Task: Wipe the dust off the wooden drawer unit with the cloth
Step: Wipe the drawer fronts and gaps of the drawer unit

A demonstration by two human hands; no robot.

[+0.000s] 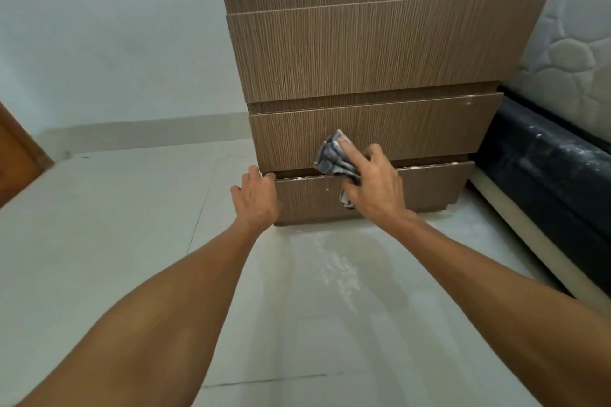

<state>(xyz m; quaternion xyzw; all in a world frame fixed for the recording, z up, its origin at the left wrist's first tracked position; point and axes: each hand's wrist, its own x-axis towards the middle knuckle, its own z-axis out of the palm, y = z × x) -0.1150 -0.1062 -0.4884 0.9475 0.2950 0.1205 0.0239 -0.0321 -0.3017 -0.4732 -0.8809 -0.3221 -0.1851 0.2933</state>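
So the right hand (373, 182) clutched the crumpled grey cloth (332, 155) low on the brown wood-grain drawer unit's (363, 53) third front, while the left hand (256, 196) gripped the bottom drawer's (420, 188) corner. Best bet looked like slow sideways sweeps along its dusty white lip (297, 178).

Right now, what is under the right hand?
Under the right hand lies the grey cloth, against the drawer unit. The wood behind them is covered.
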